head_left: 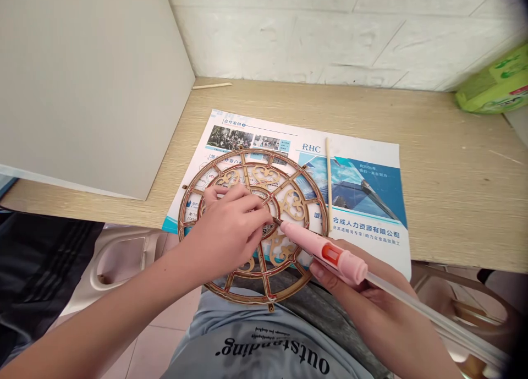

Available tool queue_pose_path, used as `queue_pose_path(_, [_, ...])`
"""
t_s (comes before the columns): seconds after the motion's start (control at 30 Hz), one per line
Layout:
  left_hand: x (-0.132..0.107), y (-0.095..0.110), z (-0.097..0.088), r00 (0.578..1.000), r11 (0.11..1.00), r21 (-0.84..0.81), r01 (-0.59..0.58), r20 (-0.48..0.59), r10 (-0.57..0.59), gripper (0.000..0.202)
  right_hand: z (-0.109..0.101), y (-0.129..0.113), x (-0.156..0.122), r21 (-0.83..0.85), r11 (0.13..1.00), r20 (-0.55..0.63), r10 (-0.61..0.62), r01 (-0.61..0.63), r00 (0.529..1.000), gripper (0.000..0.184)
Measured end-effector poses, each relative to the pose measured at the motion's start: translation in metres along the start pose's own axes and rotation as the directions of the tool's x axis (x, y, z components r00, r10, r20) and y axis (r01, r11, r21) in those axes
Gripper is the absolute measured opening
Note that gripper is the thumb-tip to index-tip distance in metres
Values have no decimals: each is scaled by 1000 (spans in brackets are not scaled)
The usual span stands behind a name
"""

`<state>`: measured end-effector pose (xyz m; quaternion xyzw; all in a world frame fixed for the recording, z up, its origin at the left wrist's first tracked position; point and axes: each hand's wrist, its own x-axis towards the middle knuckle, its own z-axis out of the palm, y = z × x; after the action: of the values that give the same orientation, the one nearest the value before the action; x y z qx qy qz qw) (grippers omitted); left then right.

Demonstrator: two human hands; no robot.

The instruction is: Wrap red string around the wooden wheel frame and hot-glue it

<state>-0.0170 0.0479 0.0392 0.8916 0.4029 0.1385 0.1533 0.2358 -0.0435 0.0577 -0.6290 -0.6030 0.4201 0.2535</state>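
Note:
A round wooden wheel-shaped fretwork with gold ornaments lies on a printed brochure at the near edge of a wooden desk. My left hand rests on its middle, fingers bent and pinched near the hub; whether it holds a small piece I cannot make out. My right hand grips a pink glue gun with a clear glue stick out the back. Its nozzle tip touches the hub right beside my left fingertips.
A thin wooden stick lies on the brochure right of the wheel; another stick lies near the back wall. A grey panel stands at left. A green packet sits far right. The desk edge is near my lap.

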Motion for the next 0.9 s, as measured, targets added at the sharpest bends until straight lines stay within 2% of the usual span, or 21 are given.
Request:
queue_pose_path(0.17, [-12, -1, 4, 996, 997, 63, -38, -82, 43, 23, 0, 7, 0, 104, 994, 54, 27, -33, 998, 43])
queue_pose_path(0.33, [-13, 2, 7, 996, 998, 56, -7, -83, 11, 22, -1, 13, 3, 227, 960, 88, 149, -166, 985, 53])
queue_pose_path(0.5, [-14, 0, 2, 999, 1000, 4, 16, -52, -16, 24, -5, 10, 8, 261, 945, 107, 173, -195, 979, 51])
queue_pose_path(0.6, [-14, -3, -2, 999, 1000, -29, 8, -39, -9, 24, -10, 9, 12, 295, 921, 153, 217, -254, 964, 51])
queue_pose_path(0.8, [-15, -8, -2, 999, 1000, 31, -4, -44, 5, 17, -22, 10, 28, 353, 885, 278, 212, -305, 937, 46])
queue_pose_path(0.9, [-17, -9, 0, 998, 998, 57, -29, -45, 32, 16, -31, 12, 37, 322, 869, 321, 273, -376, 907, 44])
